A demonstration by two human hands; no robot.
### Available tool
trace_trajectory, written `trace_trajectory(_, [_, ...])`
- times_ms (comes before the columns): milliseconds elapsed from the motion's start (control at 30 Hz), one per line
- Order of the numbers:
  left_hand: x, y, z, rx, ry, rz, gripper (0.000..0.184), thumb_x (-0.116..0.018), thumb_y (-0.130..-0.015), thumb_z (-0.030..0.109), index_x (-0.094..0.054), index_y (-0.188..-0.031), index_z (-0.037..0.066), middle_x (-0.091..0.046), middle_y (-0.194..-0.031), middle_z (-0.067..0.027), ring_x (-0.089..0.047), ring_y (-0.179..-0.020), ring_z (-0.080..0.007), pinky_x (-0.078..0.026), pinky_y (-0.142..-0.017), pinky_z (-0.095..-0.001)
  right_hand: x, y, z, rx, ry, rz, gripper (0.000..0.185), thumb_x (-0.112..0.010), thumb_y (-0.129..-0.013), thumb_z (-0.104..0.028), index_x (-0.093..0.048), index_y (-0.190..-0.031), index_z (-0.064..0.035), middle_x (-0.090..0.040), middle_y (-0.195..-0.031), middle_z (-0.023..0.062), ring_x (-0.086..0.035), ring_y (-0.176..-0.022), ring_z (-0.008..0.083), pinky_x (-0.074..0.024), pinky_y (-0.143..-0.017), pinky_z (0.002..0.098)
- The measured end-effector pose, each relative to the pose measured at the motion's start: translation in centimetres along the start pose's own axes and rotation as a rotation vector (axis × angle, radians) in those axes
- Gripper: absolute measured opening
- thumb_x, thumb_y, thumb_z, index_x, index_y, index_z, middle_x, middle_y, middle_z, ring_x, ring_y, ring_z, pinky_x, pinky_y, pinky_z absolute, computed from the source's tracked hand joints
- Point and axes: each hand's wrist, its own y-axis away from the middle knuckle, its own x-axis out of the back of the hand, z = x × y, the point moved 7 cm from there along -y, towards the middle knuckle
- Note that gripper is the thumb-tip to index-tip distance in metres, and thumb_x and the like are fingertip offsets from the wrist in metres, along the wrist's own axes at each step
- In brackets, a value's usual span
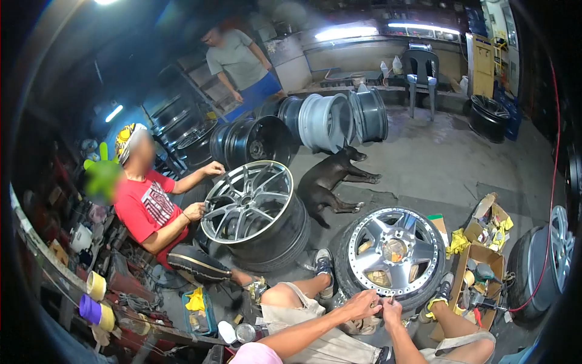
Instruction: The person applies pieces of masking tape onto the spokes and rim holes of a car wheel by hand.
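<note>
Between my legs lies a polished five-spoke wheel [407, 235] with studs around its lip, mounted in a black tire [347, 258]. My left hand [364, 304] is closed in a pinch just off the wheel's near edge. Close beside it, my right hand [393, 309] is also closed, fingertips together, with a small dark bit showing at the tips. Whatever either hand holds is too small to name. Both hands are in front of the tire's near side; whether they touch it I cannot tell.
A person in a red shirt [142, 203] handles a multi-spoke rim [247, 200] on my left. A black dog [330, 179] lies beyond the wheel. Cardboard boxes [494, 261] of supplies and another wheel [533, 267] stand right. Several rims [326, 121] and another person [239, 60] are behind.
</note>
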Motion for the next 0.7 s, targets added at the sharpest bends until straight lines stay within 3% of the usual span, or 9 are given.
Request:
trace_trajectory(67, [0.7,-0.2,0.5,-0.207,-0.002,0.144,0.034,-0.072,-0.09,0.028,-0.062,-0.089,-0.004,-0.061,-0.1,-0.0228,-0.063,-0.098,-0.0421,-0.05,-0.083,-0.0488,-1.4,0.3,2.7,-0.103,0.01,-0.237,0.018,-0.067,-0.093,-0.011,-0.062,-0.076,-0.0057,-0.054,-0.071,-0.0045,-0.049,-0.064,0.008,-0.0393,-0.058,0.0281])
trace_trajectory(100, [0.1,-0.7,-0.2,-0.151,-0.016,0.067,0.035,-0.073,-0.09,0.026,-0.061,-0.089,-0.006,-0.056,-0.105,-0.0226,-0.06,-0.103,-0.0421,-0.05,-0.084,-0.0481,-1.1,0.5,3.4,-0.064,0.136,-0.276,0.015,-0.067,-0.098,-0.016,-0.069,-0.088,-0.0057,-0.063,-0.074,-0.0017,-0.053,-0.058,0.0085,-0.0373,-0.051,0.0255])
trace_trajectory(200, [1.5,-0.5,0.5,-0.141,0.053,0.158,0.034,-0.073,-0.09,0.026,-0.06,-0.088,-0.006,-0.057,-0.1,-0.0218,-0.06,-0.097,-0.0418,-0.05,-0.083,-0.0485,-0.8,1.9,3.5,-0.126,0.242,-0.279,0.021,-0.067,-0.099,-0.02,-0.072,-0.087,-0.0043,-0.063,-0.072,0.0004,-0.053,-0.056,0.0095,-0.037,-0.049,0.0258])
trace_trajectory(267, [1.6,-0.8,0.6,-0.09,0.055,0.085,0.033,-0.071,-0.095,0.029,-0.065,-0.096,-0.004,-0.064,-0.1,-0.0222,-0.065,-0.095,-0.0422,-0.051,-0.082,-0.0487,-0.4,2.3,3.3,-0.129,0.257,-0.269,0.027,-0.069,-0.1,-0.025,-0.073,-0.085,-0.0028,-0.063,-0.069,0.0017,-0.052,-0.053,0.0104,-0.0366,-0.048,0.0266])
trace_trajectory(367, [2.4,-0.7,1.5,-0.086,0.121,0.137,0.021,-0.068,-0.098,0.02,-0.068,-0.1,-0.001,-0.069,-0.089,-0.0224,-0.067,-0.088,-0.0443,-0.053,-0.077,-0.0489,0.7,2.1,3.3,-0.141,0.384,-0.24,0.029,-0.075,-0.094,-0.028,-0.078,-0.085,-0.0008,-0.07,-0.074,0.0055,-0.059,-0.064,0.0137,-0.0469,-0.061,0.0321])
trace_trajectory(533, [3.1,-1.3,0.1,-0.104,0.103,0.24,0.013,-0.066,-0.094,0.009,-0.065,-0.103,0.0,-0.067,-0.095,-0.0211,-0.065,-0.094,-0.043,-0.052,-0.081,-0.0488,1.9,0.4,5.5,-0.081,0.53,-0.213,0.03,-0.074,-0.093,-0.031,-0.078,-0.086,-0.0014,-0.074,-0.076,0.0096,-0.063,-0.067,0.017,-0.0513,-0.067,0.0364])
trace_trajectory(600, [4.3,-0.7,0.5,-0.18,0.035,0.369,0.014,-0.062,-0.091,0.003,-0.064,-0.104,0.001,-0.066,-0.094,-0.0185,-0.064,-0.094,-0.0422,-0.052,-0.083,-0.0486,2.0,-0.4,6.5,0.017,0.534,-0.256,0.028,-0.071,-0.098,-0.026,-0.075,-0.083,-0.0024,-0.066,-0.068,0.0026,-0.053,-0.054,0.0096,-0.0409,-0.05,0.0285])
trace_trajectory(700, [3.4,-1.5,-0.8,-0.213,0.095,0.34,0.012,-0.056,-0.088,-0.002,-0.063,-0.097,0.0,-0.063,-0.09,-0.0174,-0.063,-0.09,-0.0412,-0.05,-0.084,-0.0474,2.5,-1.2,7.6,0.114,0.683,-0.265,0.026,-0.07,-0.098,-0.024,-0.075,-0.085,-0.0023,-0.066,-0.068,0.0019,-0.052,-0.054,0.0096,-0.0412,-0.051,0.0282])
